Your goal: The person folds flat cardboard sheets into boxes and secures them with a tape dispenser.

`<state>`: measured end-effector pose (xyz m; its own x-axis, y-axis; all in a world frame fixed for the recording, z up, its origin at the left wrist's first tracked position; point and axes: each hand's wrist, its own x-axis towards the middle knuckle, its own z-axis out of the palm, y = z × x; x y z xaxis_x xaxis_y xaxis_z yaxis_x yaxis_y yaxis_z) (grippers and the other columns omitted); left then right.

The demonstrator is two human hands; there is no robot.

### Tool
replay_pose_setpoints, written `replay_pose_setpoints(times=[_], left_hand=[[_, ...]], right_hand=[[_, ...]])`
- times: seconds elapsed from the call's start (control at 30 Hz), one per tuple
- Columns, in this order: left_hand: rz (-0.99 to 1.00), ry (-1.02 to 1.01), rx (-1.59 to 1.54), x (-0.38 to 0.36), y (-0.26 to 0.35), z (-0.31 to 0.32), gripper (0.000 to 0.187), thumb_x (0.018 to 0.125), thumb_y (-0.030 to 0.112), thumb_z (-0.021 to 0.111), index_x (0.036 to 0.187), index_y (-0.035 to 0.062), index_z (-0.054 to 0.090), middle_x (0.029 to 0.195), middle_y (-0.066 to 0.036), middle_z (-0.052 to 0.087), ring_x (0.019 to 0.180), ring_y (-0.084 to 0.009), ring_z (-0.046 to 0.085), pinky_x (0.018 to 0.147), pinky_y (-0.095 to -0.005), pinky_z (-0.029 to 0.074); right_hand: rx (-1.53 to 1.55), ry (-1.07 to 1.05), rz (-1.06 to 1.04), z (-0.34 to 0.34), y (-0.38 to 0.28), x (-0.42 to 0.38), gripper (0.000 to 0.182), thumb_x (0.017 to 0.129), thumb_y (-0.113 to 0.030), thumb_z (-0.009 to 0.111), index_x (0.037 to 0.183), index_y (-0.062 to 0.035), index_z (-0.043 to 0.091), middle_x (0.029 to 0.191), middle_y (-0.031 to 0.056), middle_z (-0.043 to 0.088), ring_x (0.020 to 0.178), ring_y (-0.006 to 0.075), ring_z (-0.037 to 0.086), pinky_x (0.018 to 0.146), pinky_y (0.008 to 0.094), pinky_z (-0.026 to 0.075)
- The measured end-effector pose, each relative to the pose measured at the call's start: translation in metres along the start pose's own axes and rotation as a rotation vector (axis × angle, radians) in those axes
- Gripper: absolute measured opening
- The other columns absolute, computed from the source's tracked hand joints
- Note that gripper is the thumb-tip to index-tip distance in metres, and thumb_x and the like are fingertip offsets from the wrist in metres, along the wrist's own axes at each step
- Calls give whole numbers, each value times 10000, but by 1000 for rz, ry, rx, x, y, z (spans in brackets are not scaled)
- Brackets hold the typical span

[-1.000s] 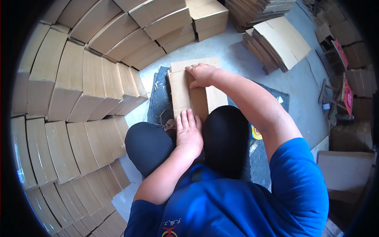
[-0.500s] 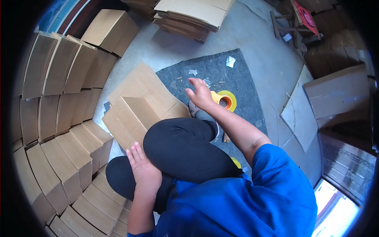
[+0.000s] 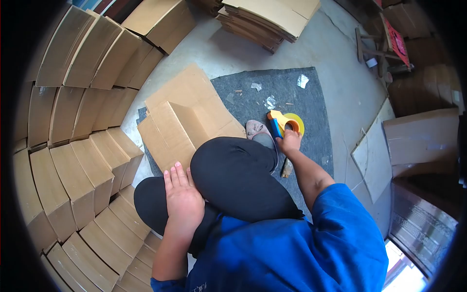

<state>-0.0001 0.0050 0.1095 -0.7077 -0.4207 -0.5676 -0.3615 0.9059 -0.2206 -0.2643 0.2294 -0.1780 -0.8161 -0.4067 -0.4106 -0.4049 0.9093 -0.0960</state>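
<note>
My left hand (image 3: 184, 194) lies flat on the near edge of a partly folded cardboard box (image 3: 165, 134), fingers stretched out together. The box rests in front of my knees, with one panel standing up and wide flaps spread around it. To the right, my right hand (image 3: 290, 142) is closed on a tape dispenser (image 3: 275, 117) with an orange-yellow frame and a blue part. A yellow-rimmed roll of tape sits in it. My fingertips are partly hidden behind the dispenser and roll. The dispenser is at the dark mat, beside my shoe (image 3: 257, 128).
Rows of cardboard boxes (image 3: 80, 165) are stacked along the left. A pile of flat cardboard (image 3: 267, 19) stands at the back. The dark mat (image 3: 316, 102) carries scraps of film. At right are a wooden stool (image 3: 384, 41), a pale board (image 3: 372, 151) and more cardboard (image 3: 423, 136).
My right hand has moved from above the mat, fingers apart, down and right onto the tape dispenser and closed on it. My left hand stays on the cardboard. The view has shifted slightly.
</note>
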Motion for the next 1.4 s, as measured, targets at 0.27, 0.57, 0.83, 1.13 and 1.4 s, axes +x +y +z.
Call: replay_pose_setpoints(times=[0.27,0.57,0.83,1.13,1.4], left_hand=[[85,428,-386,-19,-22,-32,412,836,128,685,1222,-2,622,1314,-165,592,1246,-306,546,1151,-532,272],[409,829,-1333,16,-38,-85,448,881,84,619,1310,-18,540,1239,-181,569,1173,-306,574,1037,-382,447],[405,471,-1844,-3,-75,-70,211,993,93,562,1118,-27,682,986,-51,693,914,-110,633,856,-273,524],[189,206,-2492,32,-135,-34,251,983,65,534,1205,8,634,1031,-83,692,903,-170,660,836,-323,540],[-44,181,-2652,48,-217,67,185,980,113,594,1145,30,605,904,-42,655,827,-145,631,783,-327,539]], right_hand=[[412,325,-549,-143,3,-49,481,730,-219,821,1134,-55,618,1084,154,659,1114,338,590,1081,486,334],[259,99,-1131,-319,-94,-115,514,762,-176,833,1206,-51,604,1190,138,641,1201,306,576,1164,528,283],[234,-173,-1339,-361,-148,-133,431,800,-287,775,1098,-8,636,1045,147,654,1072,319,608,1109,468,360],[452,-274,-906,-366,-240,-104,764,791,-745,623,926,6,675,731,92,611,726,170,630,635,313,504],[254,-359,-792,-382,-257,-47,753,733,-670,673,1022,25,696,821,130,679,779,205,673,712,329,542]])
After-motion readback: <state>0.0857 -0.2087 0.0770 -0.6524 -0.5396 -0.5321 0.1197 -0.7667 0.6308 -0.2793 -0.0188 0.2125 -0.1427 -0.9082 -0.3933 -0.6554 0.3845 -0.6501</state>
